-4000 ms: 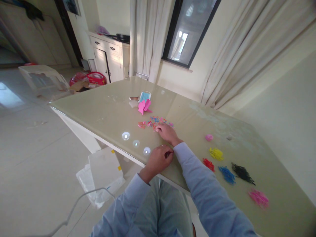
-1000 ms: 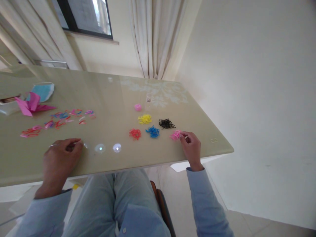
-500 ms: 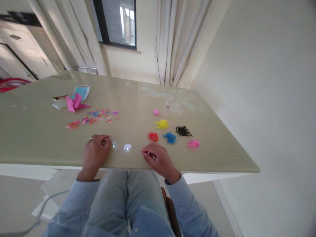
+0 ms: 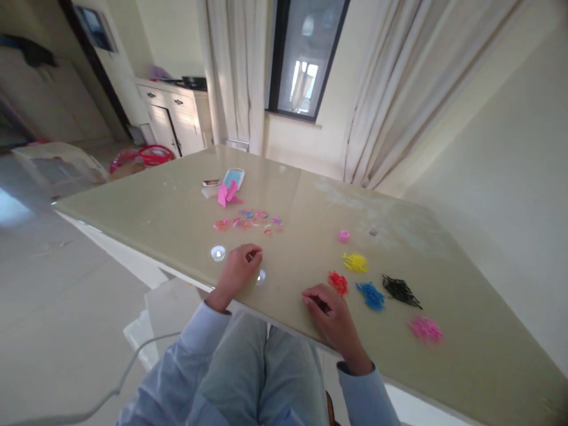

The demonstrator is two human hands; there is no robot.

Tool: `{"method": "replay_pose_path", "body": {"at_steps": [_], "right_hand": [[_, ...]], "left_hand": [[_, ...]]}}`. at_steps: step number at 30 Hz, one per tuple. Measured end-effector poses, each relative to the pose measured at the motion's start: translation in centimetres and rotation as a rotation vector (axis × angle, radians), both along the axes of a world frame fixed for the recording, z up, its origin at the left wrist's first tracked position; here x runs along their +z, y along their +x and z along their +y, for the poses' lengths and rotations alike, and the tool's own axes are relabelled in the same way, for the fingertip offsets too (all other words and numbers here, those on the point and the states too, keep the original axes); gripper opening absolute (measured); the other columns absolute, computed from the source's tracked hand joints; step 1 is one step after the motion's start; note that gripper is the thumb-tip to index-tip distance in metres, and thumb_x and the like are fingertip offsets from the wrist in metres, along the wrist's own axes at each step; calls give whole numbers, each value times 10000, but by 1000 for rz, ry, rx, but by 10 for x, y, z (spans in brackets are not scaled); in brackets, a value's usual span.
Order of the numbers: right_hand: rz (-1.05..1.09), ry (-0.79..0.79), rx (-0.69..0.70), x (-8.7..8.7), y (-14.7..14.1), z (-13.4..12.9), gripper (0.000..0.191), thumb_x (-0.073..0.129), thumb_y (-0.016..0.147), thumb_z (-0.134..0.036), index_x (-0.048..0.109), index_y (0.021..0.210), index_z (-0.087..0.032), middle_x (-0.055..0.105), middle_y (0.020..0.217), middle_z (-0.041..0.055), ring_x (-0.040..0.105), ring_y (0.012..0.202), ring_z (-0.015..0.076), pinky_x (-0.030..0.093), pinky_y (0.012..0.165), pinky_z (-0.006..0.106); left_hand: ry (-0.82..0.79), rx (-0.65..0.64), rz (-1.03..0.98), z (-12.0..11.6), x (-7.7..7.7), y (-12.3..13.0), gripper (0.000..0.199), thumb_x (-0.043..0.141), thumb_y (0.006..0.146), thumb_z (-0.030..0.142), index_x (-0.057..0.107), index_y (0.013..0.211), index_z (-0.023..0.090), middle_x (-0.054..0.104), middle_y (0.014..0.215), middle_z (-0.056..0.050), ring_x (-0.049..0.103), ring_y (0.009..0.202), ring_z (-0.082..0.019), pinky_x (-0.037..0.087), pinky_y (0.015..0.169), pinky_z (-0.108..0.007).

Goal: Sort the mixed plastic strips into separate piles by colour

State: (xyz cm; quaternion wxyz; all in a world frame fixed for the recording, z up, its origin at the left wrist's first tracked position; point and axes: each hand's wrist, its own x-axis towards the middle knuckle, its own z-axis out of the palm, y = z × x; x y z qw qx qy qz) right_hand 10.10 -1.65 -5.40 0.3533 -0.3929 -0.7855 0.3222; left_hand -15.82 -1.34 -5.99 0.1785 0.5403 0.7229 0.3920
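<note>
My left hand (image 4: 240,267) rests on the table near its front edge, fingers curled and thumb against the index finger. Nothing shows between its fingertips. To the right, my right hand (image 4: 331,316) lies in a similar loose pinch, with nothing visible in it. Just beyond the right hand is a pile of small red bands (image 4: 338,283). Near it are piles of blue bands (image 4: 371,296), yellow bands (image 4: 355,262), black bands (image 4: 402,291) and pink bands (image 4: 425,329). Beyond my left hand, mixed coloured bands (image 4: 248,223) lie scattered.
A pink ring-shaped piece (image 4: 344,236) sits behind the yellow pile. Farther left are folded pink paper (image 4: 228,193) and a blue face mask (image 4: 234,177). The glossy table (image 4: 146,219) has bright light reflections. A grey cable (image 4: 119,381) crosses the floor at left.
The camera view has turned left and tilted, so the table and piles appear shifted right. Both hands stay curled on the table; no pile has visibly changed.
</note>
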Motion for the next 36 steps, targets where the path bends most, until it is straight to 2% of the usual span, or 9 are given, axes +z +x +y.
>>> {"method": "replay_pose_path", "body": {"at_steps": [5,10,12,15,18,24,36], "right_hand": [[-38,21,-14,-4,0,2,224,603,893,-397,729,831,-222,705,767,63,651,687,203,519,598,302],[-68,44,-35,-7,1,6,267,626,864,-476,745,821,-241,721,776,68,672,688,224,552,602,322],[-82,47,-38,-8,2,7,268,630,859,-483,749,821,-246,724,778,68,675,684,228,556,595,323],[-91,53,-50,-9,2,8,274,633,856,-490,752,820,-246,725,778,69,676,682,228,558,591,321],[-97,54,-62,-9,2,9,284,636,853,-499,754,813,-243,725,783,71,677,683,225,561,600,318],[-112,54,-67,-9,2,8,282,634,857,-493,755,821,-242,723,775,68,673,675,222,555,590,315],[-110,76,-65,-10,3,8,316,621,866,-509,751,820,-225,727,784,77,675,692,219,555,617,320]], "left_hand": [[-8,114,114,13,6,-52,282,514,836,238,725,1003,154,734,926,-77,656,802,-185,504,792,-298],[-129,264,268,12,13,-99,377,492,838,185,706,1148,179,691,1009,-112,661,916,-221,509,822,-307],[-187,263,311,11,14,-113,396,484,858,197,696,1193,214,666,1042,-121,661,940,-231,514,825,-314],[-247,192,351,13,14,-128,378,466,907,248,697,1207,254,635,1068,-122,660,963,-234,514,840,-313],[-283,129,391,18,13,-137,368,435,931,240,714,1168,277,622,1054,-113,659,969,-230,511,839,-308],[-261,119,449,25,12,-145,328,428,917,198,726,1052,230,639,1053,-106,657,968,-236,509,809,-305],[-208,65,574,23,8,-144,288,369,983,279,635,1049,192,623,1071,-104,661,905,-232,492,732,-311]]}}
